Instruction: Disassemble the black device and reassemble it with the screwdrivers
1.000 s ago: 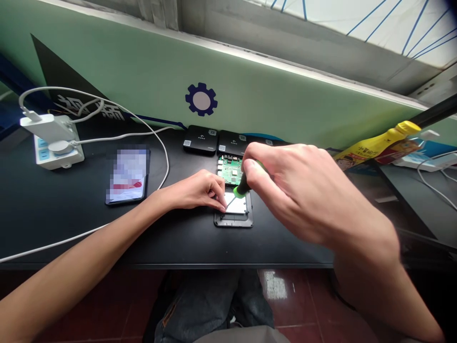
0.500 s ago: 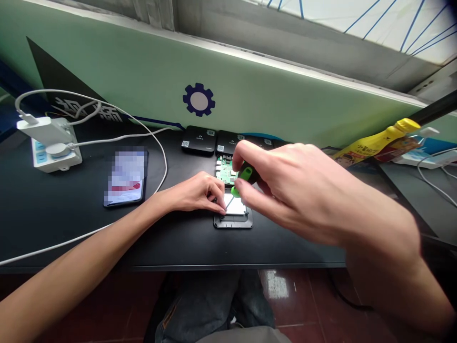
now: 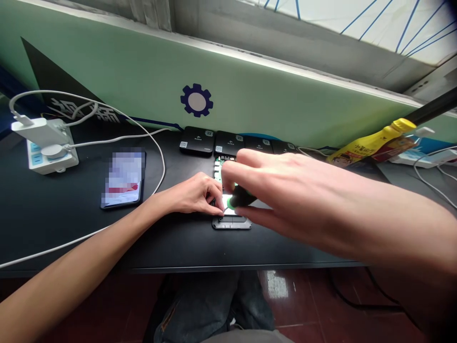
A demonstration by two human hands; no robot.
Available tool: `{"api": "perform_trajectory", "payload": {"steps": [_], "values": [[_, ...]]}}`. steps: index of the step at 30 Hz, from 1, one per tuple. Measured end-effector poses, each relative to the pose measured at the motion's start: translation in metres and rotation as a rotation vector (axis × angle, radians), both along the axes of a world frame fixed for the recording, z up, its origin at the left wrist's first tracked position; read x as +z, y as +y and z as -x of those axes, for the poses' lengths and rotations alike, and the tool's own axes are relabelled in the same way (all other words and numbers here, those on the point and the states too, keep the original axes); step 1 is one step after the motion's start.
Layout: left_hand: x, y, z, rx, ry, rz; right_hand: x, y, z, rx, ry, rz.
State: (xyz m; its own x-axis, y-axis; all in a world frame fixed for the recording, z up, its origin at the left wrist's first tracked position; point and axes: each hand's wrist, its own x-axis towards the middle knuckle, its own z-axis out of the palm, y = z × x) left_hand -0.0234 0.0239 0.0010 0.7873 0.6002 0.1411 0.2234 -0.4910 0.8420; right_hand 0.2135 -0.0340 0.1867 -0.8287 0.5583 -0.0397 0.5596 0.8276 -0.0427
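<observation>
My right hand (image 3: 278, 190) is wrapped round a screwdriver (image 3: 243, 196) with a black and green handle, its shaft slanting down to the left. Below it lies a flat black plastic casing (image 3: 232, 224) with a white panel (image 3: 227, 198) on it. Pinched at the casing's left side, the fingertips of my left hand (image 3: 203, 193) meet the screwdriver's tip; whatever they hold is too small to make out. Just behind is a green circuit board (image 3: 217, 171), mostly covered by my right hand.
Several black boxes (image 3: 197, 141) line the green partition (image 3: 143, 85). A phone (image 3: 123, 178) lies left, near a white power strip (image 3: 53, 157) with a looping cable (image 3: 162, 162). At the right back is a yellow bottle (image 3: 371, 143). The desk's front edge (image 3: 214, 269) is close.
My right hand has come down and slightly left, tipping the screwdriver lower, and now covers more of the circuit board. My left hand keeps its pinch at the casing. The view has shifted slightly.
</observation>
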Motion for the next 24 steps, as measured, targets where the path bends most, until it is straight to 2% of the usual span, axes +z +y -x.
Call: {"api": "perform_trajectory", "payload": {"steps": [3,6,8,13,15,20,22,24], "values": [[0.000,-0.001,-0.001,0.019,-0.006,0.001,-0.001,0.002,0.004,0.010,-0.026,-0.007],[0.001,0.000,-0.001,-0.014,0.023,-0.001,-0.005,0.002,0.016,-0.095,-0.084,-0.190],[0.001,0.001,0.000,-0.020,0.034,-0.007,-0.005,0.001,0.016,-0.117,-0.098,-0.255],[0.002,0.001,0.000,-0.019,0.025,0.003,0.001,-0.001,-0.010,0.083,-0.034,-0.188],[0.001,0.002,-0.001,-0.021,0.032,0.009,0.001,0.001,-0.010,0.094,-0.089,-0.173],[-0.001,0.003,0.000,-0.023,0.036,0.042,-0.004,0.005,0.006,-0.004,-0.256,-0.219],[-0.001,0.002,-0.001,-0.022,0.022,0.041,-0.002,0.003,0.002,0.069,-0.176,-0.197],[-0.001,0.002,-0.001,-0.009,0.004,0.040,0.000,0.002,-0.003,0.066,-0.120,-0.177]]}}
